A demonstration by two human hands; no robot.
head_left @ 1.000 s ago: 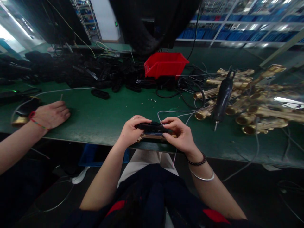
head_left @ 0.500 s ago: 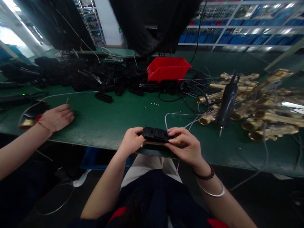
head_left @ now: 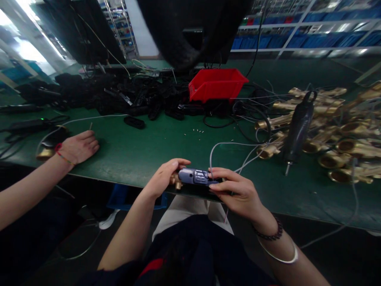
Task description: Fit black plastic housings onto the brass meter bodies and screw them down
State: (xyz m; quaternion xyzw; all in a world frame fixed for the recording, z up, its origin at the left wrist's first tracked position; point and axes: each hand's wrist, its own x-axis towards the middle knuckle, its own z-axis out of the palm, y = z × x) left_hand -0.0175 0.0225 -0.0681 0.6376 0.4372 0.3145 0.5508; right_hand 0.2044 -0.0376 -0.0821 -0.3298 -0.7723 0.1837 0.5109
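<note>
Green matting covers a long workbench (head_left: 143, 147) in a workshop, with blue storage shelving blurred along the far wall. Only one view is given, from the person's head, looking down over a dark top and pale trousers to the near edge of the bench.

Both of the person's hands meet at that near edge, holding a small black plastic housing (head_left: 197, 176) that sits on a brass fitting (head_left: 175, 182). The left hand (head_left: 162, 178) curls its fingers round the left end of the housing, with the brass part showing just under the fingertips. The right hand (head_left: 238, 190), wearing a dark bead bracelet and a silver bangle at the wrist, pinches the right end between thumb and fingers. A thin grey wire (head_left: 226, 145) rises from the housing and loops away across the matting to the right.

Further right lies a heap of brass valve bodies (head_left: 336, 135), and a black electric screwdriver (head_left: 297, 129) rests against them, tip pointing down toward the bench. Behind the hands stands a red plastic bin (head_left: 217, 83), with a few tiny screws (head_left: 196, 131) scattered in front of it. A pile of black plastic parts (head_left: 119, 95) spreads along the back left.

At the left, another person's hand (head_left: 79, 147), with a red thread band at the wrist, rests loosely closed, knuckles up, on the matting
</note>
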